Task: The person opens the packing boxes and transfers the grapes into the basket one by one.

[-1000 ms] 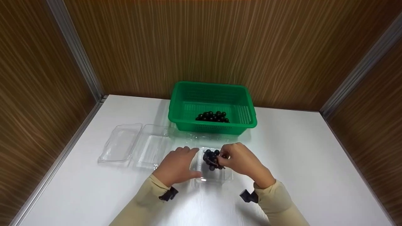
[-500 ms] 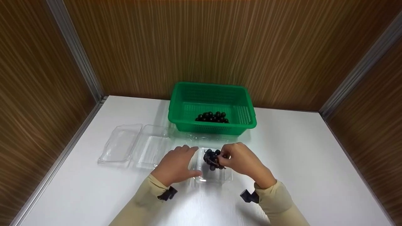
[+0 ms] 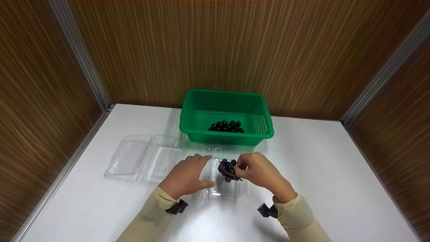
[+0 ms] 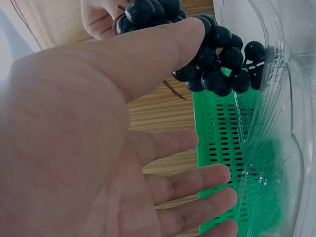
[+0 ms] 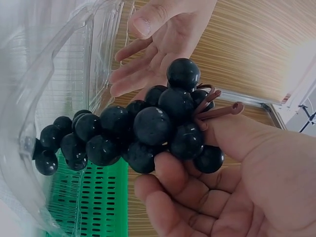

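Note:
A bunch of dark grapes [image 3: 227, 170] hangs from my right hand [image 3: 263, 172], over a clear plastic clamshell box [image 3: 231, 192]. In the right wrist view, thumb and fingers pinch the bunch [image 5: 153, 126] at its brown stem end, while the far end reaches the plastic wall. My left hand [image 3: 185, 178] is spread at the box's left side, its fingers straight and apart. In the left wrist view its thumb [image 4: 163, 47] passes in front of the grapes; whether it touches them I cannot tell.
Behind the box stands a green plastic basket [image 3: 225, 135] holding more dark grapes [image 3: 226, 126]. A second clear clamshell [image 3: 129, 156] lies opened out on the white table [image 3: 319, 174] at the left. Wood-grain panels [image 3: 221, 47] close in the back and sides.
The left hand has drawn back very slightly to the left. The right hand and the bunch are almost where they were. The whole head view has shifted a little.

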`<state>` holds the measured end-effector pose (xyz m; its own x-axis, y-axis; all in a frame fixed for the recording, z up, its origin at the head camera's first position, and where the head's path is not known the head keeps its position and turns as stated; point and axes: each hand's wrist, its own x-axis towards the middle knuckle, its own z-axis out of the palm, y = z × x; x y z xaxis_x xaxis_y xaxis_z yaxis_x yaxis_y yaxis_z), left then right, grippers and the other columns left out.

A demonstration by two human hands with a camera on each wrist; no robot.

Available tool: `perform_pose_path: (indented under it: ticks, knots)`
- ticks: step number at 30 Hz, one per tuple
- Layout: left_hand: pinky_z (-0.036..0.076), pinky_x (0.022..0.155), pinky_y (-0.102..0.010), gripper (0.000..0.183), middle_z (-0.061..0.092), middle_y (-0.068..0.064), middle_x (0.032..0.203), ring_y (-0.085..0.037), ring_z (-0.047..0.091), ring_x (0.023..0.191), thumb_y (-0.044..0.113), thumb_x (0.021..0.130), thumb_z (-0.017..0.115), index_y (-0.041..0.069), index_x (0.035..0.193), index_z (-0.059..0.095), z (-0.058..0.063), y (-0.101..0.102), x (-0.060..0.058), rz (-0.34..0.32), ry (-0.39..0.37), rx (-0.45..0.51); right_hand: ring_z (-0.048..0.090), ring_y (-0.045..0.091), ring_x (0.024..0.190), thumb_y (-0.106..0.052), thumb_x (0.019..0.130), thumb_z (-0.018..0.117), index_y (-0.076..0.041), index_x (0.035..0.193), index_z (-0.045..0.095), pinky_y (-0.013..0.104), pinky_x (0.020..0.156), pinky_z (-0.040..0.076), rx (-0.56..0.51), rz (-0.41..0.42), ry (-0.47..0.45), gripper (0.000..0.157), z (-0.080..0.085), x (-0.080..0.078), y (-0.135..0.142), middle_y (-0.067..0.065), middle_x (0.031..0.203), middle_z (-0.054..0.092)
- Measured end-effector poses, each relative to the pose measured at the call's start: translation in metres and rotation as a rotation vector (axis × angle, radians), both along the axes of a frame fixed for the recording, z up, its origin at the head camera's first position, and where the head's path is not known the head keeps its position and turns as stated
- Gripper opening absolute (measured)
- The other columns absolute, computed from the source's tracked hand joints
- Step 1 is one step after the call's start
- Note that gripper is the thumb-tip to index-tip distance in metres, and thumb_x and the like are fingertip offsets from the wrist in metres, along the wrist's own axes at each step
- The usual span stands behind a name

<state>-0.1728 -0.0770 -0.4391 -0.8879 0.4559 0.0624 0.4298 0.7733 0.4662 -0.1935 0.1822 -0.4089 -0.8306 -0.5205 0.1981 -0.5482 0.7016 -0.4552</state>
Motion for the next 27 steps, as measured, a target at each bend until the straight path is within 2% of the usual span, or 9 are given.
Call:
perform_pose_path:
  ticks: [14, 27]
  knots:
    - [0.049, 0.104, -0.054, 0.080, 0.058, -0.017, 0.142, -0.037, 0.056, 0.129, 0.047, 0.089, 0.078, 0.010, 0.153, 0.049, -0.0006, -0.0003, -0.0001, -0.008, 0.019, 0.014, 0.056, 0.003, 0.064, -0.009, 0.088, 0.073, -0.013, 0.075, 0.070, 0.026, 0.062, 0.050, -0.019, -0.012, 0.030, 0.014, 0.0024, 0.0004, 0.0009, -0.010, 0.070, 0.068]
    - [0.049, 0.104, -0.053, 0.079, 0.059, -0.017, 0.140, -0.037, 0.057, 0.129, 0.047, 0.091, 0.077, 0.008, 0.153, 0.048, 0.0010, -0.0021, -0.0016, -0.016, 0.022, 0.029, 0.054, 0.002, 0.064, -0.010, 0.090, 0.072, -0.014, 0.074, 0.069, 0.025, 0.060, 0.048, -0.042, -0.028, 0.015, 0.016, 0.0021, -0.0012, 0.0024, -0.010, 0.070, 0.068]
